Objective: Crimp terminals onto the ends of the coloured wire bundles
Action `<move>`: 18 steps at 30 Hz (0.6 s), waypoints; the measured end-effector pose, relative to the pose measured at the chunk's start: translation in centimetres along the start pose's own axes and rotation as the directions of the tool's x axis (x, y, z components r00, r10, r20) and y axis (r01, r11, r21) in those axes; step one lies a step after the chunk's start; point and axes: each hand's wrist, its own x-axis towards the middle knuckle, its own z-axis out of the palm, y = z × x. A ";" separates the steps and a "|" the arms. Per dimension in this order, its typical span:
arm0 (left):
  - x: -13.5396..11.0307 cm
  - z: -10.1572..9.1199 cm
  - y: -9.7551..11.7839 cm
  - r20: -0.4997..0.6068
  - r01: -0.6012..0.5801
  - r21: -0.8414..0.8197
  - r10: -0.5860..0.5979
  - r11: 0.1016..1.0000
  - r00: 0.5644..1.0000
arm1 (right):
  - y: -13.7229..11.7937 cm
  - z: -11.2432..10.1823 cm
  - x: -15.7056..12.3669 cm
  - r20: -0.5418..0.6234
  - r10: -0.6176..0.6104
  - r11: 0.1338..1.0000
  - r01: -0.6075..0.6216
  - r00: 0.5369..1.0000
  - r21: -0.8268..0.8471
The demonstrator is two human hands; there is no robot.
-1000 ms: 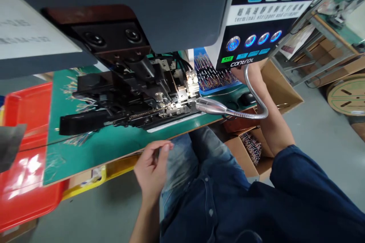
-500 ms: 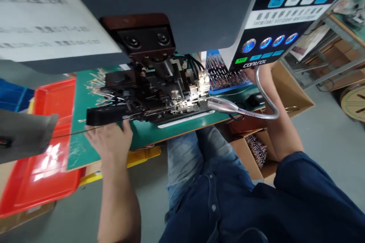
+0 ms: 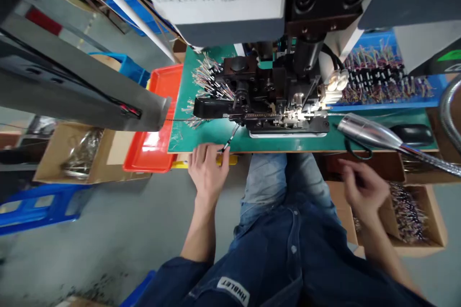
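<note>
My left hand [image 3: 208, 169] is at the front edge of the green work mat [image 3: 212, 138], its thumb and index finger pinching a short wire bundle with a black sleeve [image 3: 228, 141]. The bundle's loose ends point up toward the black crimping machine [image 3: 273, 91]. A small lamp lights the machine's metal working end. My right hand [image 3: 365, 186] hovers in front of the table edge, above the cardboard boxes, with fingers loosely bent and thumb apart; nothing shows in it. A black loop [image 3: 358, 149] hangs at the edge close by.
Many wire bundles fill a blue tray [image 3: 392, 100] at the back right; others lie left of the machine. A metal gooseneck lamp [image 3: 370, 130] reaches in from the right. A red tray [image 3: 147, 156] stands at left. A cardboard box [image 3: 437, 230] holds more bundles.
The view has swung left. My left hand has moved from beside the machine's black arm to the mat's edge, now gripping a wire bundle. My right hand has drawn back from near the blue tray.
</note>
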 end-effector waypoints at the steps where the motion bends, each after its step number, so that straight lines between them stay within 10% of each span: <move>1: -1.0 -0.3 0.1 0.021 0.016 -0.060 -0.014 0.998 1.000 | -1.5 1.5 -0.7 0.085 -0.048 0.994 0.039 0.995 0.103; 9: -7.9 0.3 5.0 0.229 0.289 -0.572 -0.189 0.768 0.955 | -10.5 11.5 -2.2 0.648 -0.113 0.747 -0.365 0.754 0.555; 15: -9.2 1.1 7.5 0.113 0.005 -0.598 0.078 0.801 0.990 | -13.1 10.9 0.0 0.575 -0.073 0.704 -0.366 0.815 0.608; 18: -8.1 1.5 7.1 0.122 -0.022 -0.739 0.167 0.673 0.978 | -13.0 9.3 1.0 0.579 -0.048 0.688 -0.393 0.814 0.610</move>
